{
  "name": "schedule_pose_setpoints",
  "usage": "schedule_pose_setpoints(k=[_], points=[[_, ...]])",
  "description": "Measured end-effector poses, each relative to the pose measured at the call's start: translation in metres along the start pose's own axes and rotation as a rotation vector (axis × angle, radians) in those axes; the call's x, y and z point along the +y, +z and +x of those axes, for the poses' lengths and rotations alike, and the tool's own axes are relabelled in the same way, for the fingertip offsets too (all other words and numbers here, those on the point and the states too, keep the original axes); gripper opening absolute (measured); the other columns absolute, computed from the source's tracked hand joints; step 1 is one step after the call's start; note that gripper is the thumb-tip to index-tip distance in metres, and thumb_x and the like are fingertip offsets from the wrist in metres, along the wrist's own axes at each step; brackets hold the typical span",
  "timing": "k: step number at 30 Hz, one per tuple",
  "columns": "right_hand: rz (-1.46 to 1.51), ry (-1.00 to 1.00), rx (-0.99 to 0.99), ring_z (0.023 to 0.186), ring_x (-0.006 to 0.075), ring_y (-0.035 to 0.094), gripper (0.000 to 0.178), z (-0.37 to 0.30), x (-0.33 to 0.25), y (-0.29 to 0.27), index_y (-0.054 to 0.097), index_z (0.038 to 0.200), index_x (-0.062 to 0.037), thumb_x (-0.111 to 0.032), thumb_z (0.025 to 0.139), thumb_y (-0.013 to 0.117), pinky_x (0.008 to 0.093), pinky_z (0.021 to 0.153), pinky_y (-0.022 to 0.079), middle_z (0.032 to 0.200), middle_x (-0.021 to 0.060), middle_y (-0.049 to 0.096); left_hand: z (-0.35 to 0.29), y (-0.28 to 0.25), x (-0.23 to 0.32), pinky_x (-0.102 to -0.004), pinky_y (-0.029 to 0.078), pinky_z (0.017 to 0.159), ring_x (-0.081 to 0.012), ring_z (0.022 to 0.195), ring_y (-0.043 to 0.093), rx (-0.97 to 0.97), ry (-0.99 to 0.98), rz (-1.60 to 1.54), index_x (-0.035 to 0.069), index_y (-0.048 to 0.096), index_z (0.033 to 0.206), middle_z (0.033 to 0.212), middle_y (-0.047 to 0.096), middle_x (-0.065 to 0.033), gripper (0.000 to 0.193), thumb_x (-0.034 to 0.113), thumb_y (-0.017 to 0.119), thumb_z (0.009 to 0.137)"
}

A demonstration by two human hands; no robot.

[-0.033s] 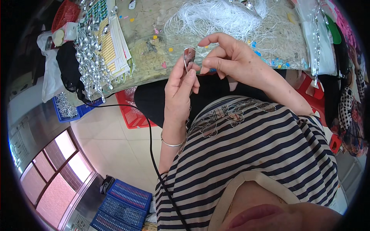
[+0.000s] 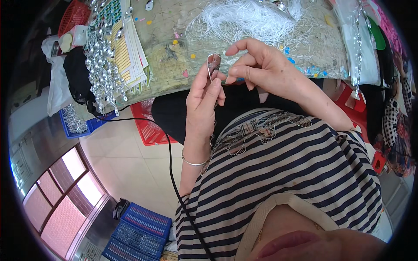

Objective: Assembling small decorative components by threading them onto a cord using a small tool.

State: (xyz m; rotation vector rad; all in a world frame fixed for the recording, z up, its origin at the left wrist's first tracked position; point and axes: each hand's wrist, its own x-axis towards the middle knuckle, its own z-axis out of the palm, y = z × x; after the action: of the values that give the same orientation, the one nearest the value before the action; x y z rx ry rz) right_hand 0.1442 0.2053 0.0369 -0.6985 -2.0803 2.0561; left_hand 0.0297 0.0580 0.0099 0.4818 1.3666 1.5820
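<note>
The left hand [image 2: 202,98] pinches a small teardrop-shaped silvery pendant [image 2: 214,61] between thumb and fingertips, upright above them. The right hand [image 2: 257,65] meets it from beside, fingertips [image 2: 230,79] narrowed at the pendant's lower edge, white thread tangle [image 2: 244,21] beyond.

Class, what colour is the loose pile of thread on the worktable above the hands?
White, a tangled thread pile seen clearly in the head view.

Navy-and-white striped top [image 2: 278,174] with beaded neckline, thin silver bangle [image 2: 193,162] on left wrist
</note>
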Motion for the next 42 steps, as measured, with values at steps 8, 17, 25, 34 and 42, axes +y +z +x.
schedule_pose_setpoints(k=[8, 17, 25, 34, 42], points=[[0.010, 0.023, 0.020, 0.059, 0.0065, 0.057, 0.015, -0.001, 0.001, 0.004, 0.062, 0.097, -0.0009, -0.013, 0.088, 0.060, 0.0195, 0.054, 0.048, 0.079, 0.0036, 0.069, 0.000, -0.004, -0.005, -0.0177, 0.038, 0.057, -0.0039, 0.067, 0.044, 0.001, 0.006, -0.045, 0.002, 0.038, 0.138, 0.103, 0.056, -0.0038, 0.046, 0.009, 0.049, 0.094], [-0.155, -0.133, 0.095, 0.059, 0.0021, 0.055, 0.010, -0.005, 0.006, 0.004, 0.064, 0.091, -0.0037, -0.012, 0.090, 0.058, 0.0166, 0.043, 0.042, 0.075, 0.0003, 0.065, -0.002, -0.002, -0.005, -0.0178, 0.038, 0.057, -0.0043, 0.066, 0.044, 0.025, 0.004, -0.038, 0.000, 0.039, 0.136, 0.102, 0.056, -0.0028, 0.045, 0.009, 0.049, 0.094], [-0.221, -0.134, 0.176, 0.060, 0.0107, 0.061, 0.009, -0.007, 0.006, 0.004, 0.062, 0.084, -0.0041, -0.013, 0.081, 0.063, 0.0239, 0.056, 0.049, 0.067, 0.0055, 0.063, -0.004, 0.000, -0.007, -0.0178, 0.038, 0.057, -0.0044, 0.066, 0.044, 0.045, 0.008, -0.025, -0.002, 0.039, 0.135, 0.101, 0.056, -0.0030, 0.044, 0.010, 0.050, 0.094], [-0.268, -0.138, 0.149, 0.053, 0.0038, 0.055, 0.009, -0.009, 0.007, 0.003, 0.062, 0.089, -0.0023, -0.011, 0.087, 0.061, 0.0173, 0.038, 0.042, 0.073, 0.0019, 0.064, -0.006, 0.000, -0.009, -0.0180, 0.038, 0.056, -0.0045, 0.065, 0.044, 0.049, 0.005, -0.033, -0.002, 0.040, 0.135, 0.103, 0.058, -0.0041, 0.044, 0.008, 0.051, 0.093], [-0.322, -0.195, 0.169, 0.054, 0.0030, 0.055, 0.011, -0.004, 0.010, 0.007, 0.062, 0.089, -0.0026, -0.013, 0.088, 0.061, 0.0176, 0.039, 0.042, 0.072, 0.0018, 0.065, -0.008, -0.001, -0.010, -0.0166, 0.038, 0.057, -0.0033, 0.065, 0.044, -0.009, -0.033, 0.033, 0.001, 0.041, 0.136, 0.101, 0.057, -0.0020, 0.044, 0.007, 0.051, 0.093]])
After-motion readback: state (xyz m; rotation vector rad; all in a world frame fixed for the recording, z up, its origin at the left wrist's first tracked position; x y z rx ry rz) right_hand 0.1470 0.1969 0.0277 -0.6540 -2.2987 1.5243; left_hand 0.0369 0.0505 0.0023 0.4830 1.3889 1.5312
